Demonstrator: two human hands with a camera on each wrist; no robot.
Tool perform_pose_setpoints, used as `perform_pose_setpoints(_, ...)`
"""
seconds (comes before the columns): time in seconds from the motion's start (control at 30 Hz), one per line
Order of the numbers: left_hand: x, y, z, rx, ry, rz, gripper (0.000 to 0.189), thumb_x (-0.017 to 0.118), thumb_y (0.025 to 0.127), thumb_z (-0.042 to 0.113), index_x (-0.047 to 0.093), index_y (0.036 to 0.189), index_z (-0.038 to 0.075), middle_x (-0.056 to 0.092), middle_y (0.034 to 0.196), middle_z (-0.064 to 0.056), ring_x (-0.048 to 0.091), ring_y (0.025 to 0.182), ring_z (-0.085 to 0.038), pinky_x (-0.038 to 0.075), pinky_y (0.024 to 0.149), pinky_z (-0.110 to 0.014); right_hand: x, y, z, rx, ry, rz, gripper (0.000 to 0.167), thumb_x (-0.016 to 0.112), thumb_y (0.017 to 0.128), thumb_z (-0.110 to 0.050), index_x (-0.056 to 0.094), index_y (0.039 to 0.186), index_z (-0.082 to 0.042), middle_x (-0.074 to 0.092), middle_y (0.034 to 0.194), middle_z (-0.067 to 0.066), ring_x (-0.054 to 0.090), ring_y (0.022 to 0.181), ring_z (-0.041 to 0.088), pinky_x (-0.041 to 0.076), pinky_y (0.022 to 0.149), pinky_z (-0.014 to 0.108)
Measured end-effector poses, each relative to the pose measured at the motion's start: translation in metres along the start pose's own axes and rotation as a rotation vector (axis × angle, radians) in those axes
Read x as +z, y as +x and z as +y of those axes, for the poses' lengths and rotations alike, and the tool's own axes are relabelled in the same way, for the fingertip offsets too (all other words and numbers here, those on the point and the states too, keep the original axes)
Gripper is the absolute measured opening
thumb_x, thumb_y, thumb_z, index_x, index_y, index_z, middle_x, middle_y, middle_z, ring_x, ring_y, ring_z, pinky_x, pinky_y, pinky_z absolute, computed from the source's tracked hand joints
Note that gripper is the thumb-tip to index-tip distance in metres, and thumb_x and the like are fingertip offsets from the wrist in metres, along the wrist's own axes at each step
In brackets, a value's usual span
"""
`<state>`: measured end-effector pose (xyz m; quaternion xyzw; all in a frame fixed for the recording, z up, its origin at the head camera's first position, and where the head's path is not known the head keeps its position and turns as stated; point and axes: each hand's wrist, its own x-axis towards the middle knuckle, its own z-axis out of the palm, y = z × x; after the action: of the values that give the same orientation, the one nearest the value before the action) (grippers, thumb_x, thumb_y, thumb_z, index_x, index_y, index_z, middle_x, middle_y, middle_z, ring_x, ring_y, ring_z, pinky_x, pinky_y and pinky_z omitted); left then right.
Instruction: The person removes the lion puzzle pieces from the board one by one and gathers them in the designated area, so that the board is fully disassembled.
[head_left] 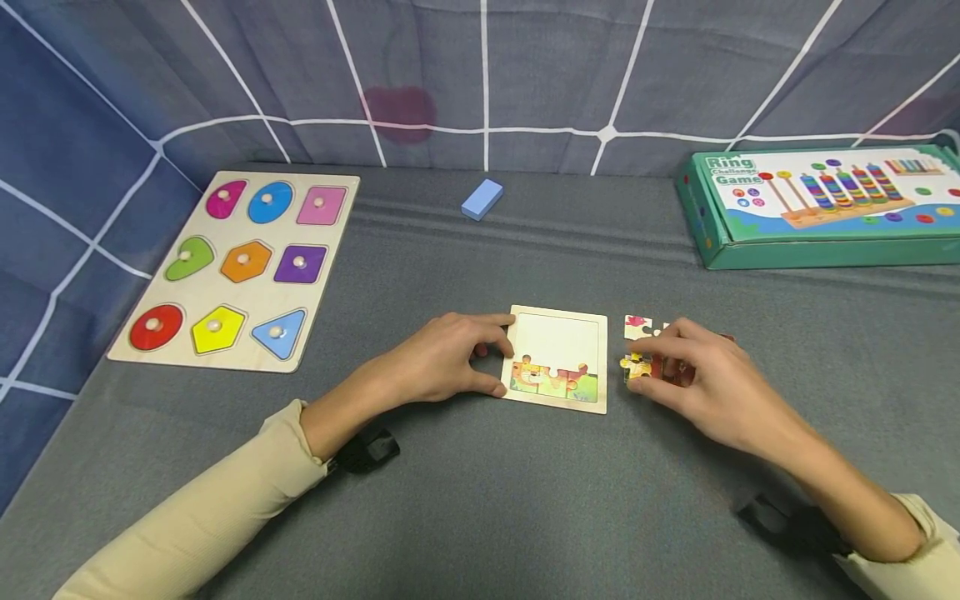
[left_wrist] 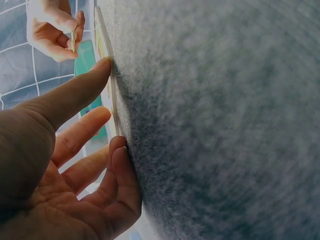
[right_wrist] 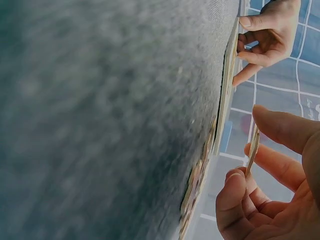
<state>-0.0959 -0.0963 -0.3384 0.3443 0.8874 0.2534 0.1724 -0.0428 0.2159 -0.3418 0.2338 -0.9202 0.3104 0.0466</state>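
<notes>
A square, pale wooden puzzle tray (head_left: 602, 358) lies flat on a grey cloth surface (head_left: 480, 508) between the two hands, directly beside the left and a short way from the right. The left hand (head_left: 442, 358) is spread along the tray's left edge, thumb touching the near corner and fingertips set farther up the same side; it bears on the edge rather than closing round it. Within the tray, joined cardboard-like picture pieces (head_left: 551, 381) in orange, yellow and green occupy the near part of the recess, and whitish backing shows above them. The right hand (head_left: 712, 392), to the right of the tray, pinches a small, thin jigsaw piece (right_wrist: 254, 150) between thumb and fingers; the right wrist view shows it edge-on, raised off the cloth. Further loose jigsaw pieces (head_left: 638, 326), one white with a pink motif, lie just beside and partly beneath this hand, largely hidden by it. Beyond, well apart from both hands, are a wooden pegboard with nine coloured, knobbed shapes (head_left: 197, 296) at left, a light blue rectangular block (head_left: 482, 200) at centre, and a green printed "Ring Challenge Game" box (head_left: 832, 250) at right.
</notes>
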Motion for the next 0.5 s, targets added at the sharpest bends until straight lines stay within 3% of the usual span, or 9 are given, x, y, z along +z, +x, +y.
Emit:
perform_pose_setpoints(0.33, 0.000, 0.000, 0.001, -0.010, 0.002, -0.003, 0.037, 0.087, 0.077, 0.025, 0.072, 0.109, 0.013, 0.047, 0.148, -0.009, 0.057, 0.088, -0.013, 0.046, 0.080, -0.033, -0.016, -0.017, 0.010, 0.038, -0.041, -0.041, 0.042, 0.084, 0.077, -0.009, 0.073, 0.116, -0.018, 0.055, 0.092, -0.011, 0.047, 0.073, 0.004, 0.037, 0.059, 0.022)
perform_pose_setpoints(0.5, 0.000, 0.000, 0.000, -0.009, 0.001, 0.002, 0.037, 0.087, 0.077, 0.025, 0.072, 0.108, 0.012, 0.048, 0.148, -0.010, 0.057, 0.087, -0.013, 0.046, 0.080, -0.033, -0.022, -0.026, 0.019, 0.051, -0.038, -0.068, 0.042, 0.084, 0.078, -0.008, 0.072, 0.117, -0.017, 0.053, 0.089, -0.012, 0.045, 0.071, 0.004, 0.036, 0.058, 0.019)
